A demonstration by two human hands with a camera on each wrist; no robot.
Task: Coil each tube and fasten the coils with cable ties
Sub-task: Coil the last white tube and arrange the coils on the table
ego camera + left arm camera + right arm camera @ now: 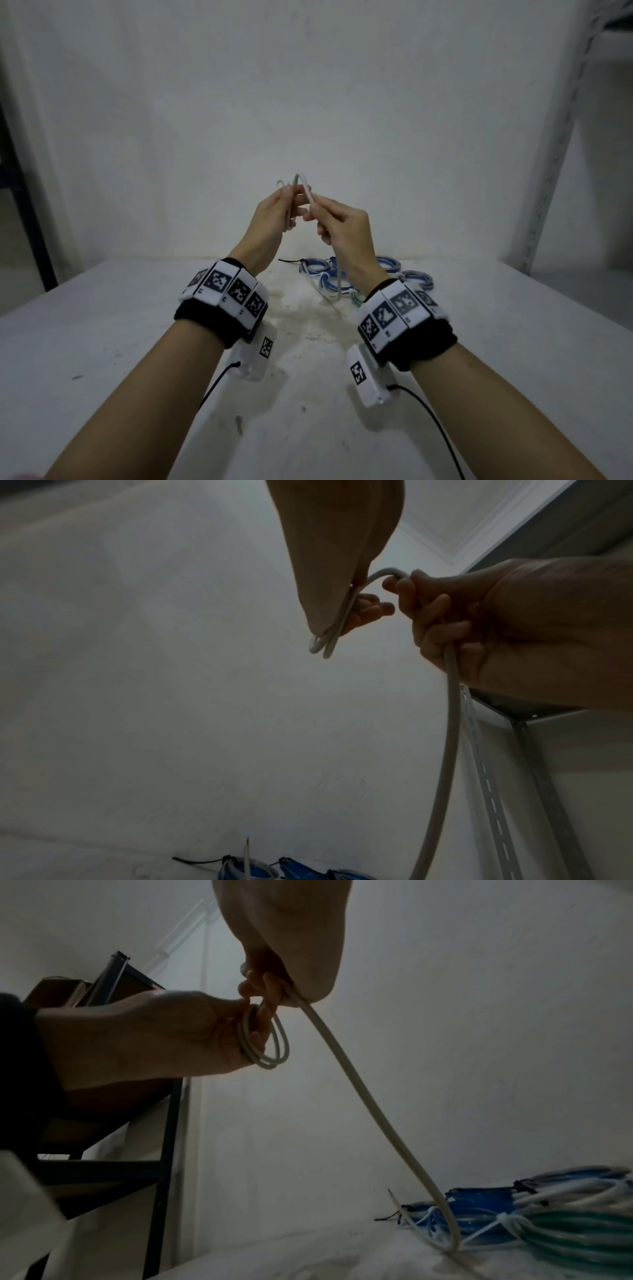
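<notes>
White tube (310,197) in both hands

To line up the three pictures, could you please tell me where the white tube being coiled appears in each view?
Head: white tube at centre, between both raised hands.
Left wrist: it hangs from the right hand, right of centre.
Right wrist: it slants from top centre to the table.
Shared landmark: the blue coils below.
</notes>
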